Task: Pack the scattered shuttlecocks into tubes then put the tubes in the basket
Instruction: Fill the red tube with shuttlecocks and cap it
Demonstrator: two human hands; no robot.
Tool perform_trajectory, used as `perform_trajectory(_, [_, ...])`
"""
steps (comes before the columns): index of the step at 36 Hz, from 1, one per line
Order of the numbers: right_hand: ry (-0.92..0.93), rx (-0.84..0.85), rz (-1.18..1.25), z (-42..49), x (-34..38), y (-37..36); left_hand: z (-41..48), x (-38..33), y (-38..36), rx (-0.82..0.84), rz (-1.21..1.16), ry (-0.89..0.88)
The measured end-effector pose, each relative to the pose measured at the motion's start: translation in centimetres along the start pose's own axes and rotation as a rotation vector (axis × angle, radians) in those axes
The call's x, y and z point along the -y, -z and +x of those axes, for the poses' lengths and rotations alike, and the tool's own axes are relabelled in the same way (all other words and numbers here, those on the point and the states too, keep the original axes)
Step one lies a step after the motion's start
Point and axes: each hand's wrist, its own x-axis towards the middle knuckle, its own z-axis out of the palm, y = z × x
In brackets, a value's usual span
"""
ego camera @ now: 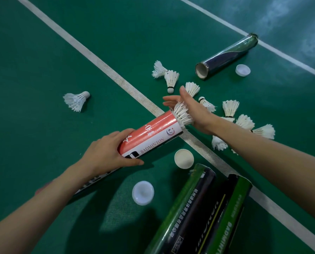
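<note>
At tube (153,136) mouth, right hand (195,107) presses shuttlecock (181,115); left hand (105,153) grips.

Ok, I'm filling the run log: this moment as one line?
left hand grips red tube | right hand open, palm at shuttlecock protruding from tube mouth

tubes (224,55) x4 | caps (184,158) x3 | shuttles (76,100) ~11, some part-hid

Left grip (105,151) and right grip (191,110) are bare, with slender bare forearms (263,154).
</note>
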Motion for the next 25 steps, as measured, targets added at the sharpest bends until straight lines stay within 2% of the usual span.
perform_trajectory(9, [-0.010, 0.007, -0.049, -0.3, -1.1, -1.8, 0.3, -0.3, 0.1, -0.020, 0.055, -0.025])
perform_trajectory(17, [0.012, -0.011, 0.000, 0.4, -1.8, -2.7, 0.5, -0.5, -0.1, -0.059, 0.060, 0.005])
perform_trajectory(25, [-0.113, -0.006, -0.017, 1.3, -3.2, -2.3, 0.8, -0.5, -0.9, -0.016, 0.092, 0.042])
